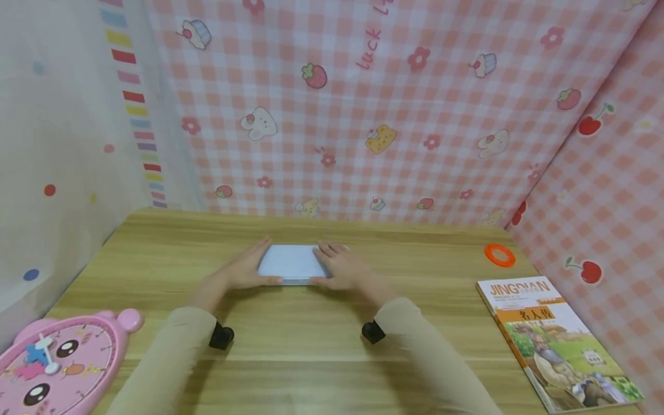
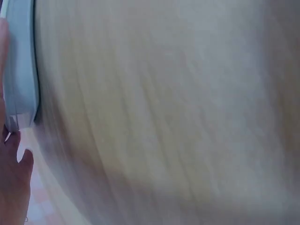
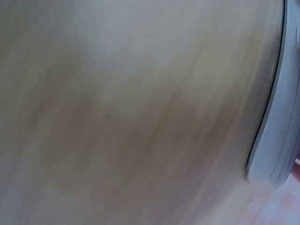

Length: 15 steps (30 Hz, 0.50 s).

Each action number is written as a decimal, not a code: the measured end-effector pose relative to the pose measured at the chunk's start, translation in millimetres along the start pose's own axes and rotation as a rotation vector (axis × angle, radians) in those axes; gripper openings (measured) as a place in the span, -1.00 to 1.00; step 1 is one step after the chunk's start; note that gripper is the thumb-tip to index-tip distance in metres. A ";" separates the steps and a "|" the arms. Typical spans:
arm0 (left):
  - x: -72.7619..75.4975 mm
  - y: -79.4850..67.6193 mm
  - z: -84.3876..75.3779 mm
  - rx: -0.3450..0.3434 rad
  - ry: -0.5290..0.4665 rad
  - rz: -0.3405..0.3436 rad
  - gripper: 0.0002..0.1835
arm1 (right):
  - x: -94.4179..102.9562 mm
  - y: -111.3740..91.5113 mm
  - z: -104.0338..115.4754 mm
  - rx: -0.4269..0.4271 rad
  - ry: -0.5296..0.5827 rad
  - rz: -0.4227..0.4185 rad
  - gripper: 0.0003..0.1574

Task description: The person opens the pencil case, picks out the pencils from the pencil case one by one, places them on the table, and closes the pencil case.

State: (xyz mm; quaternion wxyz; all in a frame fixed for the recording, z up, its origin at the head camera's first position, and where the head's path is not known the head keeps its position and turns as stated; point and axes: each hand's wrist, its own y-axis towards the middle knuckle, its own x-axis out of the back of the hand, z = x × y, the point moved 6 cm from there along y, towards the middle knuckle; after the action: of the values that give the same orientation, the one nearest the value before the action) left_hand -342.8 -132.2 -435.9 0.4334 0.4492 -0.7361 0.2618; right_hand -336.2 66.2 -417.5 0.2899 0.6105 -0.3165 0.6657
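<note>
The table (image 1: 295, 357) is flat, light brown wood with long stripes in it. Behind it is a pink and white checked cloth wall (image 1: 353, 104) with strawberries, cupcakes, flowers and little animal faces. A pink checked cloth wall with red cherries (image 1: 622, 190) stands on the right. On the left is a white cloth wall with coloured dots (image 1: 57, 132).

A flat, pale blue-white box with smooth sides (image 1: 293, 260) sits in the middle of the table, nearer the back. The left hand (image 1: 248, 271) grips its left end, with the thumb on the front edge. The right hand (image 1: 339, 266) grips the right end, thumb in front and fingers over the top.

A round pink plastic clock with big eyes (image 1: 64, 374) is at the near left corner. On the right side is a thin paper book with an orange and green cover (image 1: 557, 346). A bright orange ring (image 1: 503, 263) lies just behind it.
</note>
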 end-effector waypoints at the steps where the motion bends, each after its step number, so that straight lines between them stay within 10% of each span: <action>1: 0.0 0.7 -1.3 0.004 -0.012 0.006 0.17 | 1.0 1.2 4.1 0.006 -0.026 -0.007 0.04; 15: 3.3 0.0 -5.8 0.033 -0.143 -0.011 0.10 | 12.1 9.2 37.8 0.231 -0.358 -0.102 -0.38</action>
State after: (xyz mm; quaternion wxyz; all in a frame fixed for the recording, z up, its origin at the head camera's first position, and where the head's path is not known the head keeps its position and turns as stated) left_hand -341.2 -129.2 -430.2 0.3739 0.4780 -0.7580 0.2389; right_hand -320.5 31.1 -403.9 0.1903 0.7631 -0.2533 0.5632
